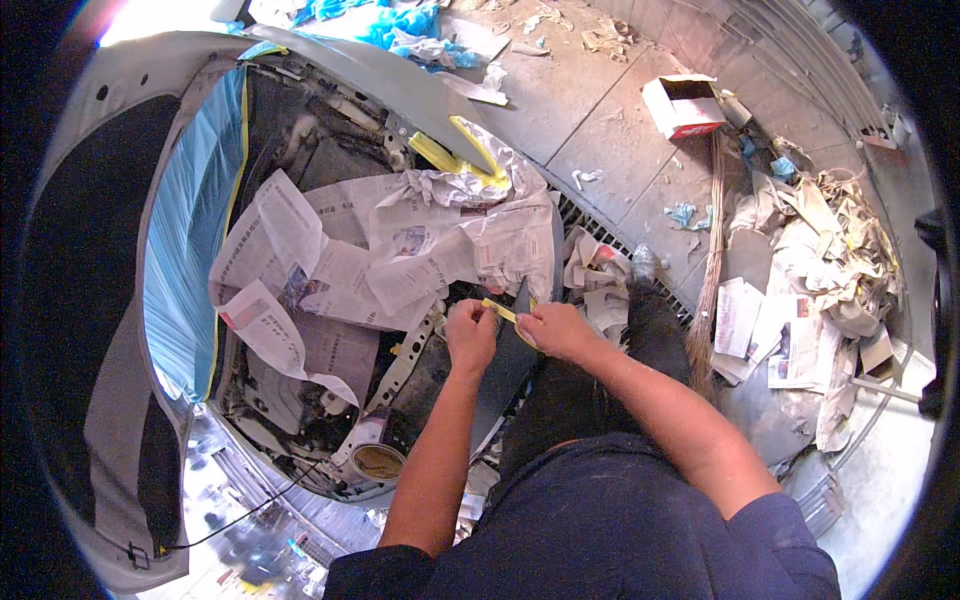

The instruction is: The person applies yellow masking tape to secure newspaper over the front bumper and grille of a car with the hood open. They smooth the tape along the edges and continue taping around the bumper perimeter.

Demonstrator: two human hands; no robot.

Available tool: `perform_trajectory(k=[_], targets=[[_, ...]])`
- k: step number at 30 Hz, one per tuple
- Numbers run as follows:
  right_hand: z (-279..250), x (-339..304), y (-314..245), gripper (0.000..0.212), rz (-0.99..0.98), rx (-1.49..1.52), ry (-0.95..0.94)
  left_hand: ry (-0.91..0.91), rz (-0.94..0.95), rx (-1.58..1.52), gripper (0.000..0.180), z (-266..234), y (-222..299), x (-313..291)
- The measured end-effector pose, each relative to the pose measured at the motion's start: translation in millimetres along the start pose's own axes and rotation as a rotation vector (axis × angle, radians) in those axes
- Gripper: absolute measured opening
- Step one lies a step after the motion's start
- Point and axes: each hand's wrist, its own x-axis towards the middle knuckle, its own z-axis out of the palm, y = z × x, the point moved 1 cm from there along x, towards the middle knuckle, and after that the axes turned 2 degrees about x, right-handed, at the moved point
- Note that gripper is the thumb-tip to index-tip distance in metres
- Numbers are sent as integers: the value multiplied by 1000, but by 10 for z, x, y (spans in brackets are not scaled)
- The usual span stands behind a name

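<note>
My left hand (472, 336) pinches one end of a short strip of yellow masking tape (499, 311). The other end runs to my right hand (556, 331), whose fingers are closed on the tape; a yellow curve shows beneath them, perhaps the roll's edge. Both hands are over the front edge of a car's engine bay, just beside the sheets of newspaper (415, 240) spread across it. Crumpled paper edged with yellow tape (432, 153) covers the far front corner of the car.
The raised hood (100, 330) stands at left, with blue masking film (190, 240) along it. A straw broom (710, 270), an open box (684, 105) and heaped crumpled paper (835, 250) lie on the floor at right. A floor grate (590, 225) runs beside the car.
</note>
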Motion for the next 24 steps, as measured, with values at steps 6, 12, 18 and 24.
perform_trajectory(k=[6, 12, 18, 24], targets=[[6, 298, 111, 61, 199, -114, 103, 230, 100, 67, 12, 303, -166, 242], [53, 440, 209, 62, 226, -132, 134, 344, 156, 112, 17, 401, -214, 233], [32, 483, 254, 60, 245, -138, 142, 303, 52, 133, 22, 460, -212, 260], [8, 539, 248, 59, 242, -128, 119, 229, -145, 117, 24, 444, -110, 367]])
